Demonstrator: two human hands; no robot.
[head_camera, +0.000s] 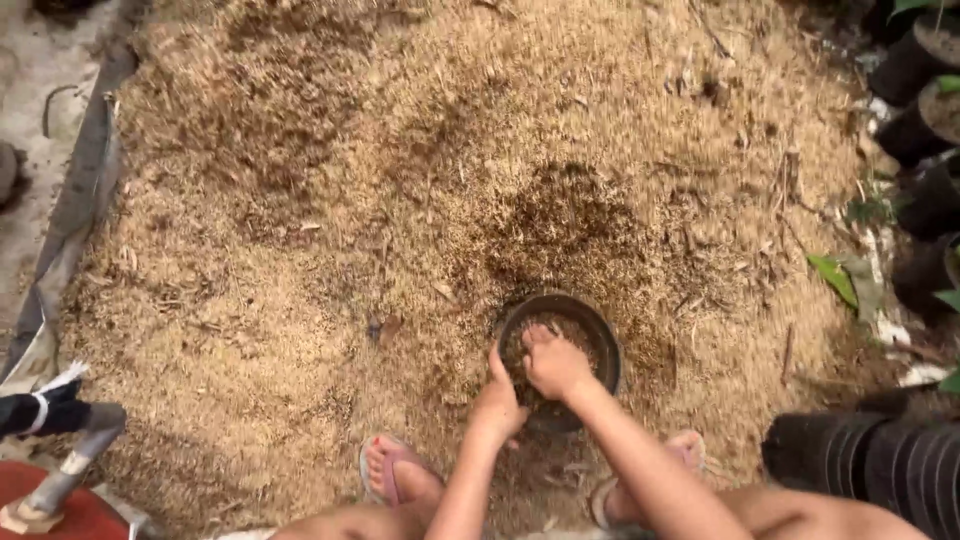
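Pot: small round black pot (560, 360), partly filled with brown husk mix, sits low in the pile at about 5 o'clock from the middle of the view.
Right hand: right hand (555, 363) lies inside the pot, fingers curled together on the fill.
Left hand: left hand (499, 400) braces the rim at 8 o'clock of the pot, thumb and fingers apart against its wall.
Doing it well: likely press evenly while holding the rim steady.
Edges: grey sheet edge (85, 200) at 9 o'clock; stacked black pots (880, 460) at 4 o'clock.
Open room: husk pile (400, 200) spreads wide toward 12 o'clock.
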